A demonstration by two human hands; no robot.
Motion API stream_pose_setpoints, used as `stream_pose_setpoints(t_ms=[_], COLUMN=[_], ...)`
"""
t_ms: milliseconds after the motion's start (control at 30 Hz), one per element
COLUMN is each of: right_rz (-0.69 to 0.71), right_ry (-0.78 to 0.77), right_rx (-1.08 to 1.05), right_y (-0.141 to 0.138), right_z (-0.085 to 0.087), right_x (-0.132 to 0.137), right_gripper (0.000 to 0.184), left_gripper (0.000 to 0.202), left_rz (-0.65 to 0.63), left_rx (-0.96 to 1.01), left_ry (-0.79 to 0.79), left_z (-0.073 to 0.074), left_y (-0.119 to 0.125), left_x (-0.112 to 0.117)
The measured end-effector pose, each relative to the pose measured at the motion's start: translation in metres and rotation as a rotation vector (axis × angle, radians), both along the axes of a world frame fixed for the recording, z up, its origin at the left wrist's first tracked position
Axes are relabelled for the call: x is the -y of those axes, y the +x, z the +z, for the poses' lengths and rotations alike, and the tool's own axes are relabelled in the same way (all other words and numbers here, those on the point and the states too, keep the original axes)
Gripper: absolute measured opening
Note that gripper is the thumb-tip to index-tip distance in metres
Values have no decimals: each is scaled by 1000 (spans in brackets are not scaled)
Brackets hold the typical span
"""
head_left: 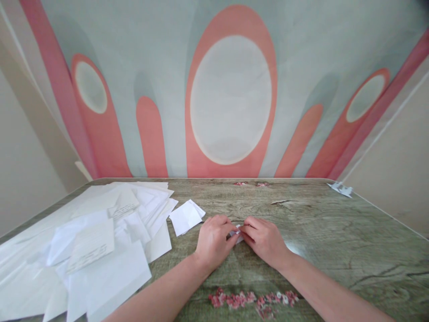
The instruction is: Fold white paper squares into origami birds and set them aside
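A small folded piece of white paper (239, 239) lies between my two hands at the middle of the table, mostly covered by fingers. My left hand (215, 238) pinches its left side with thumb and forefinger. From the right, my right hand (263, 239) has its fingertips pressed together on the paper's other side. Just beyond my left hand sits a short stack of small white paper squares (186, 217). The exact shape of the folds is hidden by my fingers.
A large spread pile of white sheets (114, 277), some with printed lines, covers the left of the wood-grain table (335, 250). Folded white paper (341, 189) rests at the far right corner. A patterned curtain (174, 89) hangs behind the table's far edge.
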State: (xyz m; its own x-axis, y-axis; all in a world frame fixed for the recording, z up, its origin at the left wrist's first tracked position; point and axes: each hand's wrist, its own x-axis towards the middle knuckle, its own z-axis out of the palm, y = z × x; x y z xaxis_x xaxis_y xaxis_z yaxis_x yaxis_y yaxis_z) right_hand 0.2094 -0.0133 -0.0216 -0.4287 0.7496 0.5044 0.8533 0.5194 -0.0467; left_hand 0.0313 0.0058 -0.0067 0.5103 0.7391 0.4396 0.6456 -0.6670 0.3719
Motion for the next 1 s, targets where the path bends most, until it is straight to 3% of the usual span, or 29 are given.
stream_pose_setpoints(t_ms=[633,867,1000], right_rz=[-30,-19,-27], right_ry=[-38,5,-34], right_rx=[8,41,48], right_y=[0,0,1], right_z=[1,1,3], right_x=[1,1,2], right_gripper=[13,14,13], left_gripper=[15,8,17], left_rz=[-42,-49,-52], left_rx=[-68,-54,-52], left_ry=[7,-24,-63], left_z=[8,5,2], left_y=[1,1,2], left_x=[2,2,2])
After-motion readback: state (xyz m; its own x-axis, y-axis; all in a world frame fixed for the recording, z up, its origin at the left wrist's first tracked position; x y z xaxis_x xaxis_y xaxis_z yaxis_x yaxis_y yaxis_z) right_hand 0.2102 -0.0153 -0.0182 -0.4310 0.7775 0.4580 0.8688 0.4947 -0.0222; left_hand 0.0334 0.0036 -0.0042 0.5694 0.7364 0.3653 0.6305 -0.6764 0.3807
